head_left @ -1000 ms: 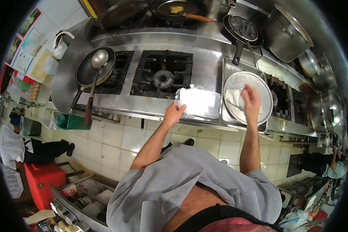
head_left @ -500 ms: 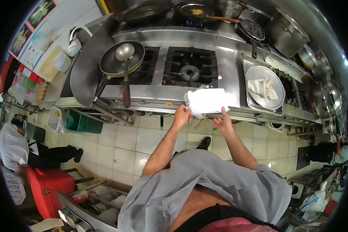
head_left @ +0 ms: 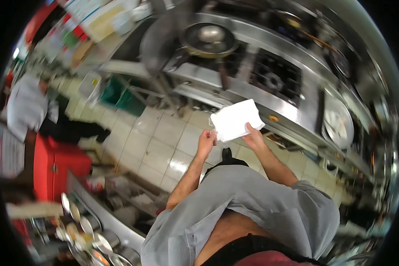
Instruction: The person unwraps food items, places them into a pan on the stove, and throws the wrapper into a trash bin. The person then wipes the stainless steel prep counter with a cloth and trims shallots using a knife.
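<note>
A white rectangular pack (head_left: 236, 119), like paper napkins with clear crinkled plastic at its edge, is held out in front of me over the floor. My left hand (head_left: 207, 142) is closed at its lower left corner, fingers pinched on the plastic. On the right side my right hand (head_left: 253, 136) grips the pack, thumb on top and fingers hidden beneath. Beyond it stands the steel stove (head_left: 314, 97), where a frying pan (head_left: 195, 42) holds a ladle (head_left: 212, 34). A round metal plate (head_left: 348, 133) with pale, blurred contents lies on the stove's right part.
Green bin (head_left: 115, 93) and a white bin (head_left: 91, 84) stand left of the stove. A person in a white top (head_left: 27, 99) is at the far left, near a red box (head_left: 60, 166). Behind on my left is a steel counter (head_left: 86, 193) with several containers and spoons.
My view has turned left, so the stove has shifted right and tilted. Both hands have lifted the white pack away from the stove's front edge, now over the floor.
</note>
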The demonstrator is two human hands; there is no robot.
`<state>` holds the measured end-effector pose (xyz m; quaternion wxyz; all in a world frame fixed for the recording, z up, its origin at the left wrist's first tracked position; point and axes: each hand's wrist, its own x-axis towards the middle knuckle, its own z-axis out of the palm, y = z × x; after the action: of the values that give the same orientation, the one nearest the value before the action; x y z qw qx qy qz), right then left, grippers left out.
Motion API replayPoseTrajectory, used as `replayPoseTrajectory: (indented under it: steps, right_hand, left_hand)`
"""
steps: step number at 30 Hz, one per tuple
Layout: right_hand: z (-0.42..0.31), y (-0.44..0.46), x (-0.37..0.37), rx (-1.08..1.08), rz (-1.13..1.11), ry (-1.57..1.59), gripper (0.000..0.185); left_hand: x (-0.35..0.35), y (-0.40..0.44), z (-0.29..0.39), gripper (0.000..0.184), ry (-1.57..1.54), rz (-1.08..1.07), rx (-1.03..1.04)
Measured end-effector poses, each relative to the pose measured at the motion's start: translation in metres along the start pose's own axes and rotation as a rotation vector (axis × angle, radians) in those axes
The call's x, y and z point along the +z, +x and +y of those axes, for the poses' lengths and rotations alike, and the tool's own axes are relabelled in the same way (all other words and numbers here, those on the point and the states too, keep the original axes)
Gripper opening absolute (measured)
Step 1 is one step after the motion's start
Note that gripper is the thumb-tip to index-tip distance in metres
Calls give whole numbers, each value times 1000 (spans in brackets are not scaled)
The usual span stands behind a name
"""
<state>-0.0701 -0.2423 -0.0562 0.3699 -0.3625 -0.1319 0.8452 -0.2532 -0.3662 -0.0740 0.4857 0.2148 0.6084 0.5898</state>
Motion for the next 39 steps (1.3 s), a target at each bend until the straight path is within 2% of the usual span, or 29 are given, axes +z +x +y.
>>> replayPoseTrajectory:
  steps: [2, 6, 8, 10, 12, 14, 16, 17, 21, 24, 28, 32, 34, 36, 37, 39]
  right_hand:
    - [25, 11, 27, 107, -113, -69, 36]
    - [76, 61, 70, 260, -133, -227, 36]
    - [103, 92, 92, 409, -246, -276, 34]
    - [129, 106, 132, 461, -336, -309, 32]
    - [153, 119, 177, 578, -362, -490, 31]
    - [179, 130, 216, 626, -443, -540, 33]
    - [196, 128, 259, 659, -609, -668, 31]
    - [202, 128, 276, 680, -654, -720, 31]
    - [220, 136, 318, 729, -784, -830, 34]
    - [223, 155, 330, 784, -819, -869, 35]
    - [234, 177, 345, 754, -728, -844, 36]
    - [267, 188, 366, 657, -613, -769, 40]
    - [290, 201, 364, 631, -596, -743, 33]
    - [319, 219, 358, 565, -446, -908, 47]
    - [332, 229, 353, 554, -446, -900, 47]
    - [348, 246, 334, 480, -337, -1158, 44]
  left_hand:
    - [-28, -13, 1, 15, -29, 133, -21]
    - [-79, -22, 7, 24, -197, 268, -98]
    - [-106, -22, 14, 31, -472, 401, -32]
    - [-137, -27, 30, 37, -484, 469, -27]
    - [-166, -34, 50, 40, -493, 540, 12]
    - [-198, -35, 45, 41, -453, 584, 27]
    - [-206, -41, 73, 32, -254, 732, 60]
    - [-212, -42, 78, 28, -346, 786, 56]
    - [-230, -41, 85, 33, -531, 823, 110]
    - [-252, -32, 92, 34, -545, 804, 111]
    - [-304, -9, 106, 35, -493, 735, 128]
    - [-388, 13, 105, 33, -417, 648, 63]
    - [-422, 14, 122, 32, -445, 621, 90]
    - [-465, 15, 138, 29, -491, 653, 115]
    - [-487, 16, 140, 27, -486, 677, 129]
    - [-527, 19, 148, 22, -506, 721, 136]
